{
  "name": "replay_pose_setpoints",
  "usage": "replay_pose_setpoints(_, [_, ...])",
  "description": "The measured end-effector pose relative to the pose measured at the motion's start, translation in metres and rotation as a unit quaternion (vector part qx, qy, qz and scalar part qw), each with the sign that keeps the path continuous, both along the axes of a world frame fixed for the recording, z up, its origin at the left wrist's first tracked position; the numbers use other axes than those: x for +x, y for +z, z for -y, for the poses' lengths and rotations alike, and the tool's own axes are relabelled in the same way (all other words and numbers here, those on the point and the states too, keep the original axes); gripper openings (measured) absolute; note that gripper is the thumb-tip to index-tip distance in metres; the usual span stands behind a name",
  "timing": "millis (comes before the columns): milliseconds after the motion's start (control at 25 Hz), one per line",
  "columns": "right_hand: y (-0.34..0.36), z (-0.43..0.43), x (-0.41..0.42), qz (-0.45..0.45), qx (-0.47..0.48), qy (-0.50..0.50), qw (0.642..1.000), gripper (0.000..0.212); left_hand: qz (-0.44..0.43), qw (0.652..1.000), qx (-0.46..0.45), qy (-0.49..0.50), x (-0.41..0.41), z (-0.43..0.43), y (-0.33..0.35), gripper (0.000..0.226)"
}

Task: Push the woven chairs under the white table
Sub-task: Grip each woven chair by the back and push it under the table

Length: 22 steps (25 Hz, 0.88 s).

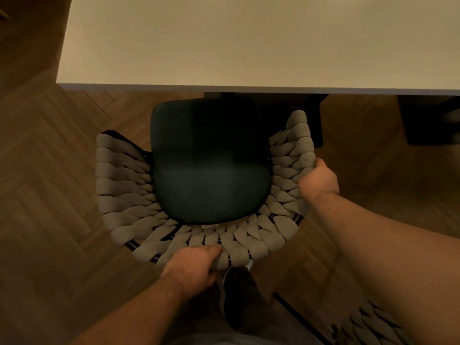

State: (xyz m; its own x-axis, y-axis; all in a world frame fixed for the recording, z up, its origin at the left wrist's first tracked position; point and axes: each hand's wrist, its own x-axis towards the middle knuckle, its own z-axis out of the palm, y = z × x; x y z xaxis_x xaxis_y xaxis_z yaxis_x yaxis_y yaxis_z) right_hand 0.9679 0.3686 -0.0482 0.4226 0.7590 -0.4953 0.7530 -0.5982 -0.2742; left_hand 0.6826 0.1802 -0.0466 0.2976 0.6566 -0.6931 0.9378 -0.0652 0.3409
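Woven chair [119, 185] stands at the centre of the view, facing the white table [249, 41] whose surface fills 12 o'clock. Only the front edge of its dark green seat cushion [209, 170] reaches the surface's near edge; most of the seat and the whole curved back stand out on the herringbone floor [49, 170].

The left hand [191, 267] grips the back rim at 6 o'clock, fingers curled round the weave. The right hand [318, 180] grips the arm rim at 3 o'clock, fingers wrapped over it.

This looks like the start of the push: the chair has nearly its full depth to travel. A dark leg [316, 120] under the surface at 1 o'clock sits just beside the arm's tip and may catch it. A second woven chair [368, 324] waits at 5 o'clock, not yet pushed in.
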Motion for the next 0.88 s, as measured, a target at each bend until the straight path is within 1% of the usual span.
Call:
replay_pose_setpoints(80, [0.001, 0.018, -0.010, 0.012, 0.003, 0.053, 0.999, 0.068, 0.007, 1.000, -0.022, 0.010, -0.004, -0.001, 0.000, 0.059])
replay_pose_setpoints(120, [0.002, 0.031, -0.016, 0.021, -0.003, 0.093, 0.995, 0.074, 0.006, 0.999, -0.036, 0.006, -0.007, -0.003, -0.002, 0.057])
replay_pose_setpoints(160, [0.004, 0.046, -0.023, 0.047, -0.007, 0.152, 0.987, 0.072, -0.005, 0.999, -0.047, -0.005, -0.012, -0.005, -0.003, 0.052])
replay_pose_setpoints(240, [0.003, 0.074, -0.034, 0.094, -0.003, 0.294, 0.951, 0.063, -0.051, 0.996, -0.067, -0.037, -0.024, -0.009, -0.007, 0.046])
replay_pose_setpoints(280, [0.003, 0.086, -0.039, 0.075, -0.015, 0.334, 0.940, 0.059, -0.078, 0.992, -0.076, -0.056, -0.033, -0.009, -0.009, 0.047])
replay_pose_setpoints(360, [0.005, 0.107, -0.049, -0.044, -0.093, 0.363, 0.926, 0.054, -0.122, 0.985, -0.079, -0.097, -0.046, -0.008, -0.010, 0.050])
replay_pose_setpoints(400, [0.007, 0.118, -0.054, -0.085, -0.140, 0.395, 0.904, 0.053, -0.136, 0.982, -0.073, -0.106, -0.053, -0.006, -0.010, 0.052])
replay_pose_setpoints(440, [0.007, 0.129, -0.059, -0.097, -0.175, 0.450, 0.870, 0.057, -0.145, 0.981, -0.061, -0.110, -0.058, -0.003, -0.009, 0.053])
replay_pose_setpoints(520, [0.003, 0.146, -0.059, -0.038, -0.204, 0.573, 0.793, 0.072, -0.163, 0.980, -0.030, -0.114, -0.066, 0.002, -0.007, 0.053])
replay_pose_setpoints(560, [0.001, 0.149, -0.058, 0.000, -0.204, 0.613, 0.764, 0.075, -0.176, 0.978, -0.015, -0.115, -0.069, 0.004, -0.005, 0.052])
replay_pose_setpoints(600, [-0.002, 0.148, -0.055, 0.027, -0.203, 0.628, 0.751, 0.072, -0.187, 0.975, -0.007, -0.118, -0.073, 0.005, -0.005, 0.051])
replay_pose_setpoints(680, [-0.003, 0.144, -0.052, 0.064, -0.195, 0.624, 0.754, 0.060, -0.191, 0.973, -0.009, -0.125, -0.079, 0.004, -0.004, 0.046])
replay_pose_setpoints(720, [-0.004, 0.142, -0.050, 0.081, -0.195, 0.627, 0.750, 0.055, -0.188, 0.974, -0.015, -0.128, -0.081, 0.002, -0.003, 0.043])
replay_pose_setpoints(800, [-0.004, 0.140, -0.049, 0.095, -0.195, 0.634, 0.742, 0.050, -0.178, 0.976, -0.029, -0.119, -0.085, -0.002, -0.002, 0.038])
replay_pose_setpoints(880, [-0.004, 0.140, -0.050, 0.095, -0.181, 0.639, 0.742, 0.047, -0.172, 0.978, -0.028, -0.114, -0.087, -0.006, -0.002, 0.036])
